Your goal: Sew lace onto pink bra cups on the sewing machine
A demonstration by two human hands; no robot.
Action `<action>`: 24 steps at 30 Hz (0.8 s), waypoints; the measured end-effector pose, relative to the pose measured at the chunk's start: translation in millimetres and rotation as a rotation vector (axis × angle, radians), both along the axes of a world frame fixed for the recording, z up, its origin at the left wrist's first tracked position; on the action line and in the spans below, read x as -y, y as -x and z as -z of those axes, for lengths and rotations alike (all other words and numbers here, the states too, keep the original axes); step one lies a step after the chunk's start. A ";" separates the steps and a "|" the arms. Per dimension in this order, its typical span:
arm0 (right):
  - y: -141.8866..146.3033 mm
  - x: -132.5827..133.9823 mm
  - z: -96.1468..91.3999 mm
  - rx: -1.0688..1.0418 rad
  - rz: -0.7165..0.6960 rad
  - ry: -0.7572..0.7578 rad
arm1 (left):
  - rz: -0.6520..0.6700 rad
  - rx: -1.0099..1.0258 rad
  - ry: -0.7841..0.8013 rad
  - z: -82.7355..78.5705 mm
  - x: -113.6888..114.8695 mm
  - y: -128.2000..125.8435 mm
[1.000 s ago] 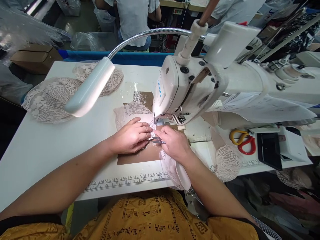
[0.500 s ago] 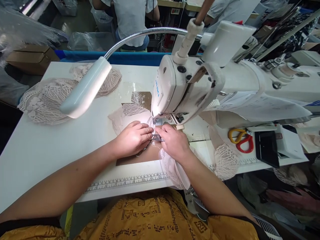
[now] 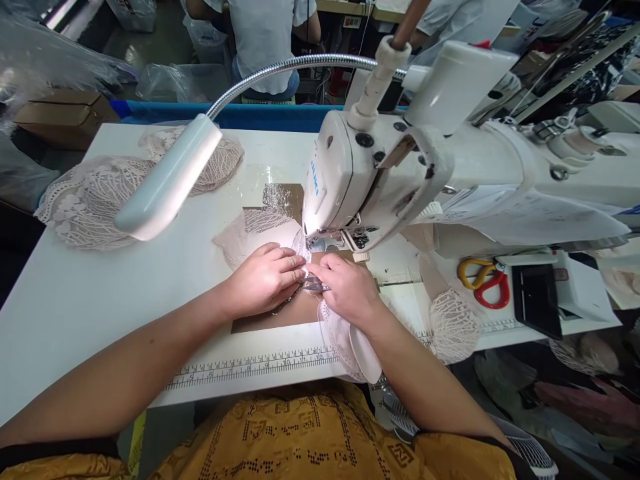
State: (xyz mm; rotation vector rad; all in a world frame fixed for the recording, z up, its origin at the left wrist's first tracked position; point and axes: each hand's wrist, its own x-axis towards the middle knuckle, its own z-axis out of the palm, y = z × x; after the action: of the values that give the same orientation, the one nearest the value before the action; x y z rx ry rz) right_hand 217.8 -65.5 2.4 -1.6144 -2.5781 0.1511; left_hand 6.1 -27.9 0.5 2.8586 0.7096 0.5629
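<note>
Under the needle of a white sewing machine (image 3: 333, 177) lies pale pink lace fabric (image 3: 231, 241), with part of it hanging over the table's front edge. My left hand (image 3: 267, 279) rests on the fabric just left of the needle, its fingers closed together on the lace edge. Close beside it, my right hand (image 3: 347, 283) holds thread snips (image 3: 315, 285), whose metal blades point left toward my left fingers. The right thumb and forefinger also reach the fabric edge; whether they pinch it I cannot tell. The snips' handle is hidden in my palm.
A lamp (image 3: 167, 177) on a bendy neck hangs over the table's left side, above lace piles (image 3: 103, 200). At right are scissors with yellow and red handles (image 3: 493, 287), a black tray-like object (image 3: 536, 300) and more lace (image 3: 454, 325). A printed ruler (image 3: 255, 367) runs along the front edge.
My right hand and the snips have drawn slightly down, away from the needle. The left hand has stayed nearly in place on the lace. The view has shifted a little.
</note>
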 end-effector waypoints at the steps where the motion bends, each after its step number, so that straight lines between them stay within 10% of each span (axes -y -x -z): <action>1: 0.4 0.1 -0.2 0.000 0.005 0.002 | 0.001 -0.002 -0.001 -0.2 -0.1 -0.2; 18: -9.5 -7.5 -16.7 -0.323 0.201 0.139 | -0.081 0.024 0.061 0.9 -13.4 8.3; 24: -20.4 -2.1 -44.1 -0.325 0.176 0.156 | -0.309 0.063 0.097 4.3 -20.3 15.1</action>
State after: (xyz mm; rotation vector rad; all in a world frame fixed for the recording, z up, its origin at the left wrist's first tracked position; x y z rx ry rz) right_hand 238.2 -63.4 46.5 -1.6933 -2.2178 0.5620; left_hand -9.0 -7.7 -3.8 2.6459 1.1440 0.6348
